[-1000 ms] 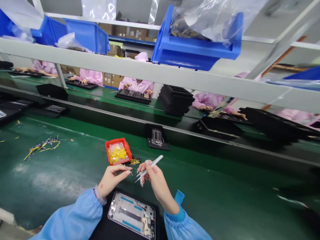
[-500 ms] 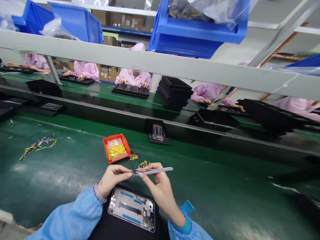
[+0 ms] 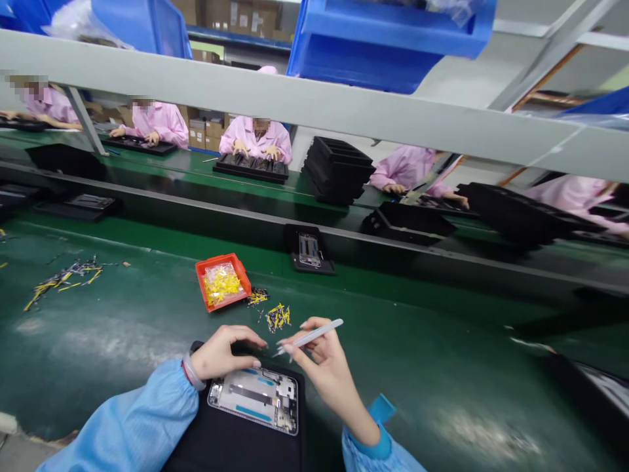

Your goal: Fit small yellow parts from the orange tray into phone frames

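Note:
My right hand grips a pair of tweezers, tips pointing left and down over the phone's far edge. Whether the tips pinch a small part is too fine to see. Left of them, my left hand has its thumb and fingers apart, with nothing visible between them. It hovers over or rests on the upper left of an opened phone frame; contact is unclear. Blue strips and a dark flex cable show inside the frame, which lies on a black tray.
Beyond my hands are a red bin of yellow pieces and a small pile of yellow-and-black strips. More strips lie scattered left. Another phone frame sits on a black tray farther back. Co-workers in pink sit across the bench.
My hands have separated after meeting at the tweezer tips. The left thumb and fingers have spread, and the tweezers are tilted more steeply. The whole view has shifted slightly.

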